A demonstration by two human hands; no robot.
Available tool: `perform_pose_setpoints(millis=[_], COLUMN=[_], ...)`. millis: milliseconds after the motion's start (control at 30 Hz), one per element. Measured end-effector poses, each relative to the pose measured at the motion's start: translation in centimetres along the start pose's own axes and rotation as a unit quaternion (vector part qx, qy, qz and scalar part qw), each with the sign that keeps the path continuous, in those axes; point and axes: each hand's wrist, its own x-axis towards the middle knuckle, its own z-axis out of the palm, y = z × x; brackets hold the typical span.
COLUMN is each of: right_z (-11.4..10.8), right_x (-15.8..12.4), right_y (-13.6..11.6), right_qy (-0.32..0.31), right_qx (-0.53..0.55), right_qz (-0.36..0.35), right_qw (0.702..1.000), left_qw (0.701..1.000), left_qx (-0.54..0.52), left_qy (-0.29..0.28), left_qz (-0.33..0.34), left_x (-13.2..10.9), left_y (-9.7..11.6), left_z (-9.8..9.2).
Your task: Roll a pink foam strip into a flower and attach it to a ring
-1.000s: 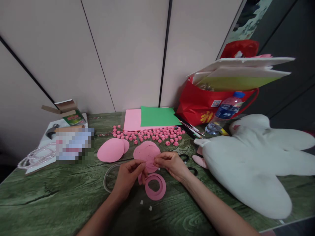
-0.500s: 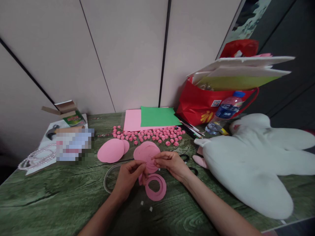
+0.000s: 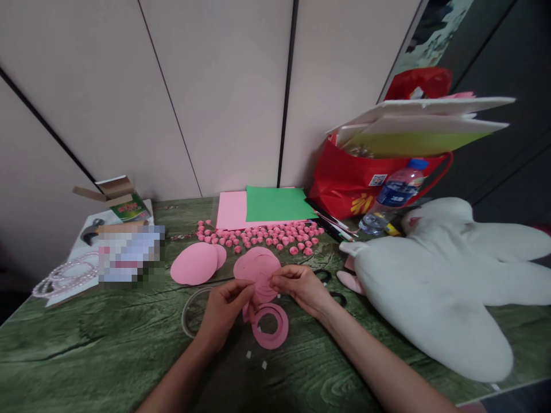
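Note:
Both hands meet above the green table, pinching one pink paper spiral strip (image 3: 270, 327) whose loose coils hang down to the tabletop. My left hand (image 3: 224, 312) has its fingers closed on the strip's inner end. My right hand (image 3: 301, 287) pinches the strip a little higher, fingers curled. Just behind the hands lies a stack of cut pink spiral discs (image 3: 257, 268), and further left are plain pink paper circles (image 3: 196, 263). Several small rolled pink paper roses (image 3: 262, 236) are spread in rows behind them.
Pink and green paper sheets (image 3: 275, 203) lie at the wall. Black scissors (image 3: 331, 287) sit right of my right hand, beside a white plush toy (image 3: 439, 287). A red bag (image 3: 365, 178), water bottle (image 3: 394, 195), bead string (image 3: 64, 275) and small box (image 3: 123, 201) stand around.
The hands stay almost in place; the hanging spiral coil has shifted slightly left and the right fingers have adjusted their pinch.

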Motion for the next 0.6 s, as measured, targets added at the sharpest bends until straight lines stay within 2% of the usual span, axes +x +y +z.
perform_pose_setpoints(millis=[233,600], right_z=[-0.18,-0.21], right_x=[0.05,0.1], right_y=[-0.15,-0.03], right_qy=[-0.041,-0.018], right_qx=[-0.005,-0.006], right_qz=[0.011,0.007], right_qw=[0.999,1.0], left_qw=[1.0,1.0], left_qx=[-0.004,0.012], left_qy=[0.01,-0.008], left_qz=[-0.002,0.007], left_x=[0.08,-0.11], left_y=[-0.15,0.05], left_z=[-0.2,-0.04])
